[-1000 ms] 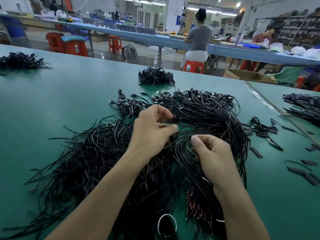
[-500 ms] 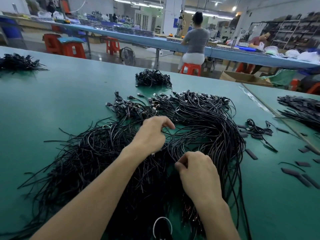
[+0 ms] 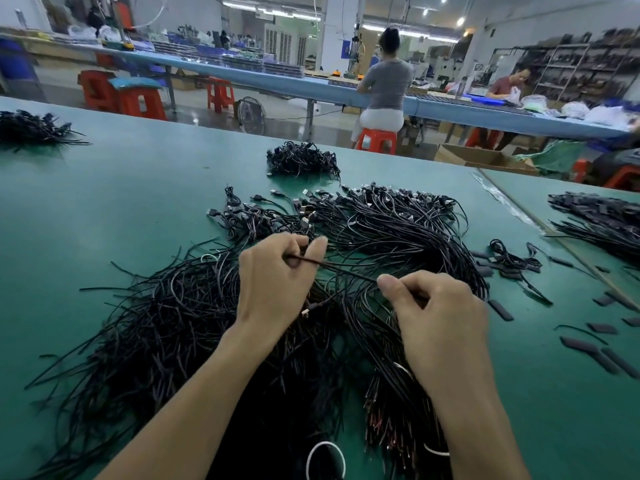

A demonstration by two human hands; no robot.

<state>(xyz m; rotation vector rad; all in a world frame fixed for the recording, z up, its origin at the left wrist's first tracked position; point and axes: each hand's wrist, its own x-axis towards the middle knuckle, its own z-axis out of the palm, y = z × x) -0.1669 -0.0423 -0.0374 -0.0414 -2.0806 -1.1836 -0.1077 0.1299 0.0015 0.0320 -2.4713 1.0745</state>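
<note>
Both hands have come up out of the heap since half a second ago, when they were pressed down among the wires, and a single strand is now drawn between them. From the head camera, counted: two hands, one cable (image 3: 341, 269) held taut, and four heaps of black wire on the green table (image 3: 104, 202). These are the large pile (image 3: 166, 323) under the hands, a small bundle (image 3: 301, 161) beyond it, a far-left heap (image 3: 27, 129), and a right-hand heap (image 3: 602, 220) past the table seam. Flat black strips (image 3: 500, 310) lie scattered to the right, about a dozen, though blur prevents an exact count. Two people sit at the blue bench (image 3: 467, 110) behind. The cable runs slantwise just above the large pile, its upper end at the left hand (image 3: 273, 282) and its lower end at the right hand (image 3: 443, 317); the hands are near each other but apart. The left hand pinches it between thumb and forefinger, with the other fingers curled in. The right hand grips it the same way, thumb tip pressed to the forefinger and the remaining fingers folded to the palm. Neither hand touches the table.
</note>
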